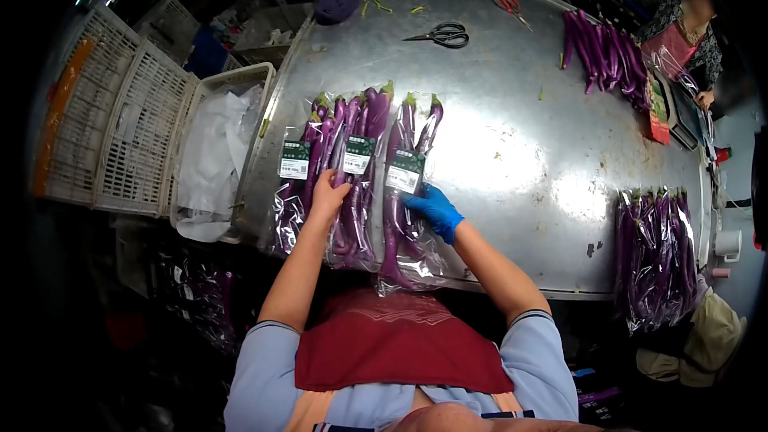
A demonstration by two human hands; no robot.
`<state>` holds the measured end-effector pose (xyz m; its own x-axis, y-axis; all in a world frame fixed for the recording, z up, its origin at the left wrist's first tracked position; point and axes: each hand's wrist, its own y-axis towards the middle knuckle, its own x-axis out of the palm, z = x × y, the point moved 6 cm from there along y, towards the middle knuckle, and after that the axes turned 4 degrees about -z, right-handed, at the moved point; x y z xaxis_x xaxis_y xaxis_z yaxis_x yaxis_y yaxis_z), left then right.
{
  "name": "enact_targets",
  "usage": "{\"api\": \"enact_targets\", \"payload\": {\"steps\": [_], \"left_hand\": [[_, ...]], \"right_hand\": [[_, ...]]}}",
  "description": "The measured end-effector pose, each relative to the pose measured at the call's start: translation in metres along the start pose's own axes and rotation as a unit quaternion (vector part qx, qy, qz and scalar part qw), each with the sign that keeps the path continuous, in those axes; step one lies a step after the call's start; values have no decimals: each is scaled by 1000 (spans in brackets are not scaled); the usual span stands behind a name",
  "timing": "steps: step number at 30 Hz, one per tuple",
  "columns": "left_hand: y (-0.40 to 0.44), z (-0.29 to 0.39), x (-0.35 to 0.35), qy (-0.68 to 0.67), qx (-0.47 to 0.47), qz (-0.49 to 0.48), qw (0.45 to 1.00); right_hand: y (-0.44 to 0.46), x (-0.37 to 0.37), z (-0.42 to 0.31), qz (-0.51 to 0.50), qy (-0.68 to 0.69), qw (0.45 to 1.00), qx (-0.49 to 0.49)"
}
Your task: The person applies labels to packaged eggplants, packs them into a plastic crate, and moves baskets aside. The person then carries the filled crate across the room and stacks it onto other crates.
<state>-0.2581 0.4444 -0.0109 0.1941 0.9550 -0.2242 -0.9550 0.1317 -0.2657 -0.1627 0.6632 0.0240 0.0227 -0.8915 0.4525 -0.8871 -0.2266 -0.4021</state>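
Note:
Three clear bags of long purple eggplants lie side by side at the near edge of the metal table, each with a green and white label. My bare left hand (pixel 326 198) is closed on the side of the middle bag of eggplants (pixel 356 212), just below its label. In a blue glove, my right hand (pixel 436 211) grips the right bag of eggplants (pixel 392 232) by its outer side, its fingertips partly hidden. The left bag of eggplants (pixel 290 206) lies beside my left hand.
Black-handled scissors (pixel 448 35) and red-handled scissors (pixel 509 8) lie on the metal table (pixel 512 112). Loose eggplants (pixel 604 52) are at the far right, bagged ones (pixel 656 256) at the near right. A white crate (pixel 260 80) stands left. Another person (pixel 680 40) is at the right.

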Motion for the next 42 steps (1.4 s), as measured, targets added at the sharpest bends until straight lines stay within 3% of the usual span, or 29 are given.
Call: {"api": "enact_targets", "payload": {"steps": [2,3,5,7,9,11,13,15,19,21,25,28,31,34,36,39,42], "left_hand": [[4,-5,1,67,4,-12,998],[-10,24,4,84,21,-16,996],[-2,-3,5,0,47,-29,998],[-27,36,12,0,-109,-102,989],[-22,1,25,-178,-166,-144,959],[-33,18,28,-281,-167,-176,928],[-42,34,26,-272,-112,-149,944],[-48,33,21,-303,-42,-148,941],[-100,103,-27,-346,79,-119,927],[-124,127,-61,-340,144,-115,922],[-170,127,-150,-335,193,-66,920],[-212,95,-230,-352,179,2,919],[-268,22,-350,-278,59,173,943],[-322,-61,-455,-250,31,228,941],[-363,-73,-510,-276,10,256,926],[-394,-75,-545,-273,-4,184,944],[-389,-113,-541,-246,-83,50,964]], "right_hand": [[5,-1,-2,16,-16,1000,-7],[5,3,-4,21,4,1000,0],[14,4,4,23,6,1000,-21],[17,10,6,17,4,1000,8],[21,11,10,19,-9,999,26],[20,17,9,10,41,999,-1],[8,34,-6,16,62,997,-44],[3,33,-3,-41,21,999,-11],[-22,104,-54,-48,0,992,-119],[-24,115,-64,-31,-85,983,-160],[-22,206,-64,-141,-82,972,-168],[-14,280,-34,-154,-89,975,-135],[24,350,5,-223,-105,962,-116],[34,430,35,-230,-112,962,-94],[48,457,62,-255,-131,957,-42],[47,476,83,-247,-126,961,-2],[50,489,93,-239,-126,963,13]]}}
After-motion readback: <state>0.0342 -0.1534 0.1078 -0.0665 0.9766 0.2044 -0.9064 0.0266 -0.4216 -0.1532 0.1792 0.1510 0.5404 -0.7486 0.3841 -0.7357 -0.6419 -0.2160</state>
